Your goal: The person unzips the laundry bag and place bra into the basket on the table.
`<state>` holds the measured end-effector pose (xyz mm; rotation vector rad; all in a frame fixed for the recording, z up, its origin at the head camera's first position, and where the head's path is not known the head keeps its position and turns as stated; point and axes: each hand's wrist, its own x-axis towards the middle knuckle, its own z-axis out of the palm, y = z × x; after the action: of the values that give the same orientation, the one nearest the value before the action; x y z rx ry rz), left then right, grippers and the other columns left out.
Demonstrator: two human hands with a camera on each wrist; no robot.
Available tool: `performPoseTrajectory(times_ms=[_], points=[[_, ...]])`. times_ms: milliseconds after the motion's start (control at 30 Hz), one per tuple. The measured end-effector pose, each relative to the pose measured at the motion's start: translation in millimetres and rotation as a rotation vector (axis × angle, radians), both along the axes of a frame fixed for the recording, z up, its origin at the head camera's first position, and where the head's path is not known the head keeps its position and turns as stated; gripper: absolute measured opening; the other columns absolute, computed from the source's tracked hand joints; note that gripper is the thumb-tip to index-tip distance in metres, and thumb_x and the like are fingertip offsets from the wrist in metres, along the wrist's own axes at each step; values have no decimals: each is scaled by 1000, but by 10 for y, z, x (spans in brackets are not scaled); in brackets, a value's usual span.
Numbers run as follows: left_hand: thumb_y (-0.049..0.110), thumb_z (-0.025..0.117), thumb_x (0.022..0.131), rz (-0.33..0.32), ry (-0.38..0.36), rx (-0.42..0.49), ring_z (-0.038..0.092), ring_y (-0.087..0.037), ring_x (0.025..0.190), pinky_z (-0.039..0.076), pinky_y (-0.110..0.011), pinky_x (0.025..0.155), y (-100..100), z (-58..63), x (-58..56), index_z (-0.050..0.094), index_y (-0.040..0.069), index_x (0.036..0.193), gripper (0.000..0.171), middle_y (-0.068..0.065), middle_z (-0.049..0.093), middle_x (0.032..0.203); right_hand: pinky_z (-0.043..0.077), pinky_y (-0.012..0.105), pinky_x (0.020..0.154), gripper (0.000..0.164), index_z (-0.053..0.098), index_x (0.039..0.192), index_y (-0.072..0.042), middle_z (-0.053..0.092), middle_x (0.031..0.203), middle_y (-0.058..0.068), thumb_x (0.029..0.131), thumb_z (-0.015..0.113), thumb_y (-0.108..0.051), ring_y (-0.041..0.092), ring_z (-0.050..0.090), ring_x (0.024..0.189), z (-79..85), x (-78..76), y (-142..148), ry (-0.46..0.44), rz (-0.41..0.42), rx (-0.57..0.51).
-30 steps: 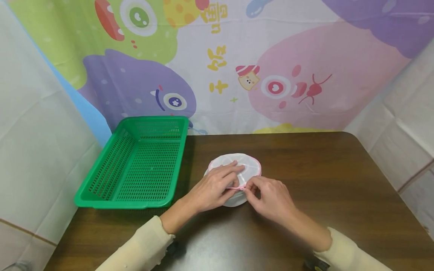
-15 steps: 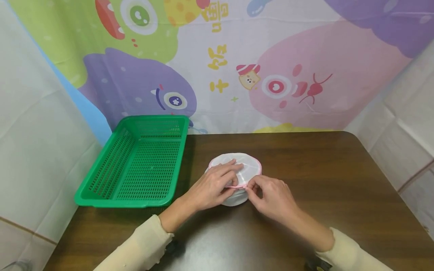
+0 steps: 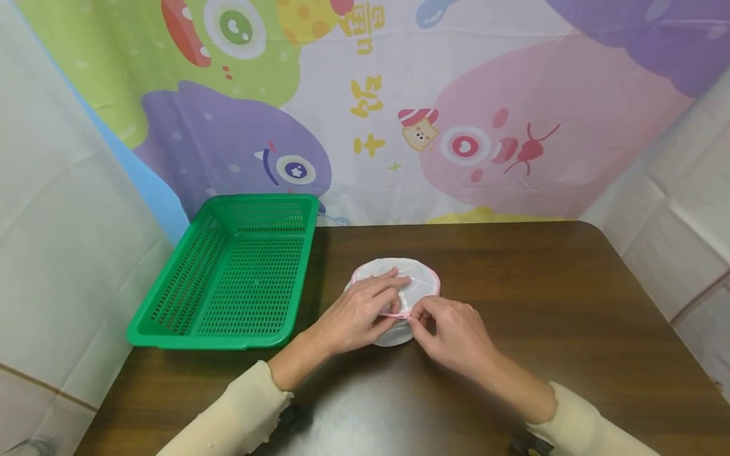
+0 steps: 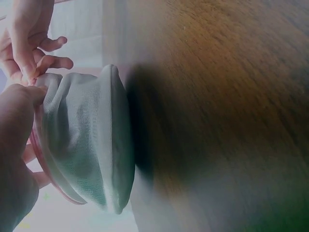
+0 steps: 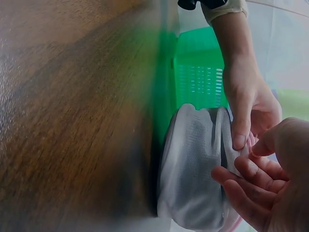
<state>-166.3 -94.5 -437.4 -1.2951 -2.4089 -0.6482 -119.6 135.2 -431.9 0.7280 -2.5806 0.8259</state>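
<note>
A round white mesh laundry bag (image 3: 422,285) with a pink zipper around its top stands on the brown table. In the left wrist view the soft side of the bag (image 4: 79,130) shows folds. My left hand (image 3: 362,310) lies over the near left of the top, its thumb and fingers gripping the zippered edge. Close to that grip, my right hand (image 3: 456,329) pinches the zipper at the near edge with thumb and index finger. The zipper's pull is hidden by those fingertips. In the right wrist view the thumb of my left hand (image 5: 248,101) presses against the bag's edge.
A green plastic basket (image 3: 293,291) with slotted walls stands on the left of the table (image 3: 547,285). Behind the table hangs a cartoon-printed cloth (image 3: 376,183). Pale panels rise at both sides.
The right hand slid slightly right along the zipper, then came back left toward the left hand. The left hand keeps its hold, and the bag stays in place.
</note>
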Motion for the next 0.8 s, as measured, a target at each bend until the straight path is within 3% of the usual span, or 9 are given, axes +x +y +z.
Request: performPoseTrajectory(times_ms=[233, 500, 800], points=[[13, 88, 98, -15, 25, -7, 68, -38, 149, 59, -51, 119, -10, -6, -8, 64, 12, 96, 24, -14, 77, 148, 44, 20, 59, 12, 75, 87, -15, 72, 74, -7, 91, 83, -7, 10, 64, 63, 1, -18, 25, 11, -8, -8], [11, 85, 98, -10, 16, -16, 69, -38, 148, 58, -51, 121, -41, 3, -13, 64, 12, 96, 22, -12, 78, 147, 44, 22, 58, 14, 75, 86, -16, 70, 73, -9, 90, 85, -7, 10, 64, 62, -10, -32, 80, 57, -21, -19], [12, 89, 95, 13, 11, -16, 69, -38, 148, 59, -52, 120, -34, 4, -6, 64, 13, 98, 25, -12, 77, 148, 45, 20, 59, 14, 74, 86, -14, 71, 74, -7, 90, 84, -5, 8, 63, 63, 22, -16, 59, 40, -1, -22]])
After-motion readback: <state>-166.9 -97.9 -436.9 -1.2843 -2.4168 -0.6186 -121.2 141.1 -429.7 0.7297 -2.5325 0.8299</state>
